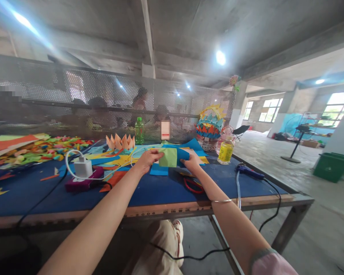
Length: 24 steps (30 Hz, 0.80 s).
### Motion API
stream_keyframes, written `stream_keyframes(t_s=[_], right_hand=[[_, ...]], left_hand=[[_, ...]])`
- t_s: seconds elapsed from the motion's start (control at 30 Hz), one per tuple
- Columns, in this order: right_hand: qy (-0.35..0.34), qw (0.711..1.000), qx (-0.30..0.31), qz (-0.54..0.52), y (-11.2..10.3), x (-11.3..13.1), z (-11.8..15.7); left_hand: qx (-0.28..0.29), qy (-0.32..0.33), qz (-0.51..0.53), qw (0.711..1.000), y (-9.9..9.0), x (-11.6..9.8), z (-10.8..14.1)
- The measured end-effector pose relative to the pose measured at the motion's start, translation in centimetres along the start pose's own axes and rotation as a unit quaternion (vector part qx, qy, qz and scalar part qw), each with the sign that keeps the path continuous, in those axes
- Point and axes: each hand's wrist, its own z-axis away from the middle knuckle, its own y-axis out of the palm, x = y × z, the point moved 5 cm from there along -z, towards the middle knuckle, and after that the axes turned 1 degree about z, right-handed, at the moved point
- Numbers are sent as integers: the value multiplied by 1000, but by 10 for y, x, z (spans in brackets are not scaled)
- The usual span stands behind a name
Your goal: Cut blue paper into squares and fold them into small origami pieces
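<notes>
My left hand (pixel 147 160) pinches the left edge of a light green sheet of paper (pixel 167 157) above the table. My right hand (pixel 193 163) grips the right end of a blue sheet of paper (pixel 182 154). The green sheet overlaps the blue one between my hands; I cannot tell whether they are joined. Under them lies more blue paper (pixel 159 170) on the blue tabletop (pixel 149 193). A pair of red-handled scissors (pixel 193 185) rests just below my right hand, partly covered by my forearm.
A white charger (pixel 83 167) sits in a purple power strip (pixel 77 185), with cables trailing. An orange paper crown (pixel 120 143), a green bottle (pixel 139 131), stacked paper crowns (pixel 208 128) and a yellow bottle (pixel 225 152) stand behind. A blue glue gun (pixel 250 172) lies right; paper scraps (pixel 63 148) spread left.
</notes>
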Motion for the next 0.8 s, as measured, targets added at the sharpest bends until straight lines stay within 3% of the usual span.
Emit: stream_keyframes(t_s=[0.1, 0.27, 0.63, 0.8], right_hand=[[-1, 998, 55, 1, 7, 3, 2], [-23, 995, 97, -21, 10, 13, 9], [-44, 985, 137, -93, 17, 21, 16], [-50, 982, 149, -105, 18, 25, 19]], left_hand=[[-15, 7, -24, 1000, 1, 9, -3], [-32, 18, -45, 998, 6, 17, -6], [-122, 31, -47, 991, 6, 24, -6], [-97, 12, -32, 995, 6, 28, -10]])
